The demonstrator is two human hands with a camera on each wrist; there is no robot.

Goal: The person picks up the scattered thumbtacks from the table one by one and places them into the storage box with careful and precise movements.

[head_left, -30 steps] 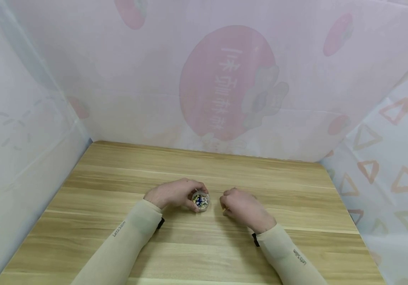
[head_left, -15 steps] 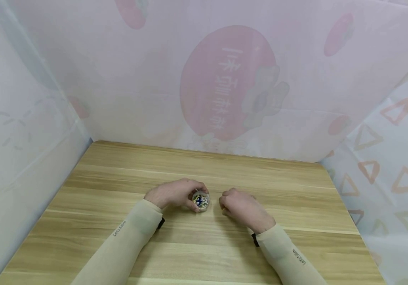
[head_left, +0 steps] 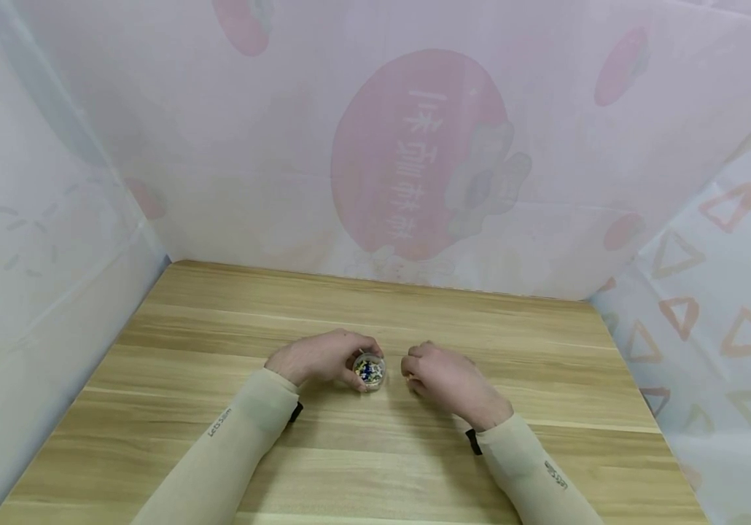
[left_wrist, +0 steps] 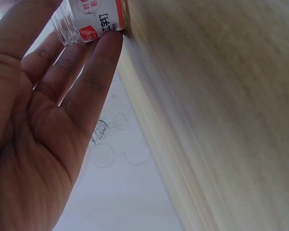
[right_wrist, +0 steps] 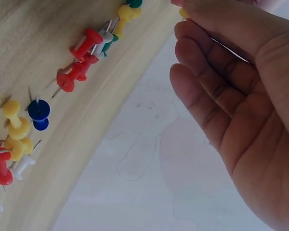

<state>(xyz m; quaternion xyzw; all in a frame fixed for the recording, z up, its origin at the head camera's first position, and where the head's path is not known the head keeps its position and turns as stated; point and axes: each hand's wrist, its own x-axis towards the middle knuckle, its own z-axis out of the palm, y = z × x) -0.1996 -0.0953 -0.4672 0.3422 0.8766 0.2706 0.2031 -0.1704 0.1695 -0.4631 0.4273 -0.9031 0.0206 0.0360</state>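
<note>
My left hand (head_left: pixel 326 356) curls its thumb and fingers round a small clear jar (head_left: pixel 370 372) that stands upright on the table. Mixed push pins fill its open top; the left wrist view shows the jar's printed label (left_wrist: pixel 91 21). To the right of the jar, my right hand (head_left: pixel 450 378) is low over the wood. In the right wrist view it pinches a yellow push pin (right_wrist: pixel 184 13) between thumb and index finger, mostly hidden by them. Beside those fingers lie loose pins, among them a red push pin (right_wrist: pixel 86 43), a blue push pin (right_wrist: pixel 39 114) and a white push pin (right_wrist: pixel 23 167).
The wood-grain table (head_left: pixel 218 328) carries everything. A pale printed sheet (head_left: pixel 270 146) rises along its far edge, with further patterned sheets at the left (head_left: pixel 41 292) and right (head_left: pixel 697 292). In the head view my right hand hides the loose pins.
My right hand has shifted slightly, its fingers lifting a little and a bit of yellow showing at the fingertips. The left hand and the jar have stayed in place.
</note>
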